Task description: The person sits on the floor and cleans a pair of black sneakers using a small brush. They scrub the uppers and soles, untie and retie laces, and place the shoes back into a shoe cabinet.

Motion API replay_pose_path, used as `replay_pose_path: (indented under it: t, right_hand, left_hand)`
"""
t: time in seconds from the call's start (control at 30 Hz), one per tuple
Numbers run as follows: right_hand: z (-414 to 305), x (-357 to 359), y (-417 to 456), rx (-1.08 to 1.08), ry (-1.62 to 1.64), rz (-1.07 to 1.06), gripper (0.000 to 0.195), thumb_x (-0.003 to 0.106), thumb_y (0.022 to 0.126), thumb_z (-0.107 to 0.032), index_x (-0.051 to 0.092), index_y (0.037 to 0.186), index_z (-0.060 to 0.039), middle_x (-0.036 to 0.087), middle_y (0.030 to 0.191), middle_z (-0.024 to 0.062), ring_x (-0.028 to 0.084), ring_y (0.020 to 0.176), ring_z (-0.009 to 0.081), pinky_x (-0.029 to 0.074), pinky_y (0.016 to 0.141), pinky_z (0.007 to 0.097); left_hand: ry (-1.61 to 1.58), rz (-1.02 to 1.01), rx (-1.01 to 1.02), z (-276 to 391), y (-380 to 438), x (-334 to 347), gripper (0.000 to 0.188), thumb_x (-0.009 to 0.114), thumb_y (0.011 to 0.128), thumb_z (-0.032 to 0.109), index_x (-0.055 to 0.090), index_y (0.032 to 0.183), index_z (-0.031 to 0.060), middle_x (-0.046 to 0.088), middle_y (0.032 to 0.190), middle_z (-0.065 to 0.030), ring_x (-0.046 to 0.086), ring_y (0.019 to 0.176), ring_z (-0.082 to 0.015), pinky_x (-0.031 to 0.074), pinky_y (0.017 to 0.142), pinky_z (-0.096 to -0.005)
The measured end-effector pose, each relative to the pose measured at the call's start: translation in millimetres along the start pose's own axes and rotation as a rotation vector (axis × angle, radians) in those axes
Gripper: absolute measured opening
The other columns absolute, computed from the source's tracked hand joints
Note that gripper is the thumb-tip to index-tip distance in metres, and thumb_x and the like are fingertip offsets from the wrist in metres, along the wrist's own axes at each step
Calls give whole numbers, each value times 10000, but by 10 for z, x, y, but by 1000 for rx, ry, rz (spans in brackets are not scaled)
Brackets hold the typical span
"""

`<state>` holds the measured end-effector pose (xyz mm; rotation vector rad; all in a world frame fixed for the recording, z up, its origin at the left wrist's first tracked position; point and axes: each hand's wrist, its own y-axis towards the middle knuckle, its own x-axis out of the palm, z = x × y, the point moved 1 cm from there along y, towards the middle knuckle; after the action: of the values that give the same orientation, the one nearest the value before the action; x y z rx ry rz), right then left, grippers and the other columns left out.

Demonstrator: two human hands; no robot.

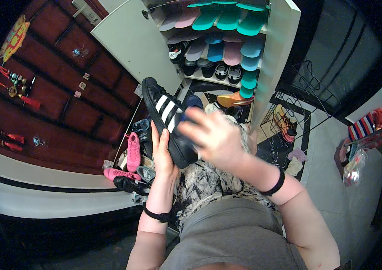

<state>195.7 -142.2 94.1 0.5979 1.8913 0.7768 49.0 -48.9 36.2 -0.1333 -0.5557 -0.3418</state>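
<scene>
A black sneaker (164,116) with three white stripes is held up in front of my lap, its toe pointing away from me. My left hand (164,152) grips it from below and the left, with fingers along the dark sole. Over the shoe's heel and ankle opening is my right hand (212,138), blurred by motion, its fingers bent. A small patch of blue shows by the right fingertips; whether it is something held cannot be made out. The right hand hides part of the sneaker's collar.
Ahead stands a shoe cabinet with open doors (137,40) and teal shoe racks (228,18). Pink sneakers (133,152) and a black sneaker (132,185) lie at left by a dark red door (52,87). At right are a wire rack (312,91) and an orange running shoe (283,121).
</scene>
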Motion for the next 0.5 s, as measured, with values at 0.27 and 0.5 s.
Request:
replay_pose_path:
  t: [0.27,0.5]
  right_hand:
    - [96,191,-628,-136,-35,-105,293,752,677,-206,741,969,-225,675,1201,-18,606,835,175,535,572,259]
    - [-31,89,-130,4,37,-55,625,805,569,-147,698,1181,-206,633,1284,19,612,908,217,575,654,303]
  left_hand:
    - [-114,-22,7,5,207,-165,525,458,1063,189,296,1562,153,519,1444,-100,566,1272,-254,489,1055,-426]
    - [-165,-66,-27,-108,149,-69,523,438,1071,226,291,1566,139,504,1463,-99,552,1284,-254,466,1074,-414]
